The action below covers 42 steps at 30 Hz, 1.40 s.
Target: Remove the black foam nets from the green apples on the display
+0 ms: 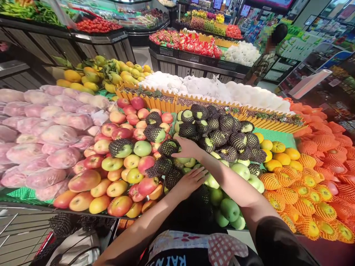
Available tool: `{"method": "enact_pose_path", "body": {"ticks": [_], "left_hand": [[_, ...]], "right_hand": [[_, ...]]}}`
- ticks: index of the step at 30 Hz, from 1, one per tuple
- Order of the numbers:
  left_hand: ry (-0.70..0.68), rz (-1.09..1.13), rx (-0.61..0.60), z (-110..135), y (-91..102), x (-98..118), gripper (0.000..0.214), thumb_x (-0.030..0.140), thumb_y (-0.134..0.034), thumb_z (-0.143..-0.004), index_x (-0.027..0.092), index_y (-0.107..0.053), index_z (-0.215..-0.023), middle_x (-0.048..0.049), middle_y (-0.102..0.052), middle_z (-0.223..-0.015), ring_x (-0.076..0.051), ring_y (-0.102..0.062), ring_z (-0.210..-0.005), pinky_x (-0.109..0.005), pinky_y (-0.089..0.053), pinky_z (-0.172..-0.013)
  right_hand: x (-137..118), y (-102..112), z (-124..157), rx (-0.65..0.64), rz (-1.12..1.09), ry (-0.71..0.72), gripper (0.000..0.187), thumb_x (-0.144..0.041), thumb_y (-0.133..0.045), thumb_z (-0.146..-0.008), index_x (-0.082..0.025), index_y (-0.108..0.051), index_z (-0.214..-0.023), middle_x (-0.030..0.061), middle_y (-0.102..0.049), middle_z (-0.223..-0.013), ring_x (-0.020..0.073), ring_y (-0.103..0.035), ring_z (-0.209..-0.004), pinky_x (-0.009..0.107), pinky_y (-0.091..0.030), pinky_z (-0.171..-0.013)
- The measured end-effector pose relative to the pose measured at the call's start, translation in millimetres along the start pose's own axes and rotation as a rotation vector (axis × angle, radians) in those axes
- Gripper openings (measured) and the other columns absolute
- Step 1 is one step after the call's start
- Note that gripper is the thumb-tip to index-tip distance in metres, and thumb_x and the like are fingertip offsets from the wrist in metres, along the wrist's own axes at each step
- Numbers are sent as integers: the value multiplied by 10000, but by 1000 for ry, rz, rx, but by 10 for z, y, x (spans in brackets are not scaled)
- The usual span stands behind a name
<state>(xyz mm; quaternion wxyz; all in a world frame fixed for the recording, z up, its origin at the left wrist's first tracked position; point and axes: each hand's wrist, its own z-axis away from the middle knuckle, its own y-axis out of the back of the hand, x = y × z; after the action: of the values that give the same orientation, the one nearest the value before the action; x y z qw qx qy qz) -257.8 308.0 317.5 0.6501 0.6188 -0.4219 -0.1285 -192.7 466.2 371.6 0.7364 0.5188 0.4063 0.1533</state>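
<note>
Nearest you, your printed apron stands against the table's front edge, with black netting and a pale bag at lower left. Your left hand lies palm down over the middle of the display, its fingers extended and holding nothing visible; loose green apples lie to its right. Your right hand reaches across just beyond, fingers curved at a black-netted fruit (whether they grip it, I cannot tell). That fruit sits at the right border of the red and yellow apples, left of a heap of black-netted fruit. Pink wrapped fruit fills the left side; orange-netted fruit occupies the right. Behind these runs an orange picket divider, then white-wrapped produce. Beyond, at right, another person stands near a further produce stand.
</note>
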Motion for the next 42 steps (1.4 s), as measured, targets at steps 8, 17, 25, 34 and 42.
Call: {"method": "enact_pose_path", "body": {"ticks": [8, 17, 25, 34, 42], "left_hand": [[159, -41, -47, 175, 172, -26, 860, -96, -440, -739, 173, -354, -1551, -152, -424, -1634, -287, -343, -1542, -496, -345, -1246], [408, -19, 145, 299, 658, -375, 527, 145, -488, -914, 149, -517, -1440, -156, -547, -1514, -319, -484, -1415, -493, -415, -1184], [700, -116, -13, -261, 534, -491, 791, 331, -711, -862, 187, -348, -1550, -276, -428, -1533, -438, -500, -1365, -532, -533, -998], [498, 59, -188, -277, 600, -463, 765, 160, -702, -762, 244, -456, -1481, -192, -536, -1484, -406, -603, -1281, -508, -587, -916], [449, 172, -115, 17, 504, -557, 852, 335, -622, -866, 152, -248, -1610, -233, -355, -1648, -372, -378, -1514, -557, -402, -1183]], "right_hand": [[-80, -311, -461, 4, -109, 9, 861, -419, -921, -637, -171, -507, -1351, 143, -653, -1309, 324, -639, -1173, 388, -497, -977], [111, 565, 226, 306, -163, -55, 738, -376, -843, -651, -186, -517, -1286, 115, -671, -1223, 313, -647, -1105, 435, -513, -973], [1040, 1299, 1132, 484, 246, -522, 843, -408, -895, -580, -192, -551, -1319, 180, -661, -1224, 465, -620, -1131, 606, -517, -946], [1564, 1091, 1212, 523, 169, -521, 872, -421, -852, -622, -178, -535, -1397, 201, -618, -1291, 454, -569, -1216, 613, -473, -1023], [2174, 1471, 1362, 1029, -89, -765, 830, -543, -625, -798, -106, -381, -1460, 207, -643, -1319, 322, -664, -1143, 515, -541, -999]]}}
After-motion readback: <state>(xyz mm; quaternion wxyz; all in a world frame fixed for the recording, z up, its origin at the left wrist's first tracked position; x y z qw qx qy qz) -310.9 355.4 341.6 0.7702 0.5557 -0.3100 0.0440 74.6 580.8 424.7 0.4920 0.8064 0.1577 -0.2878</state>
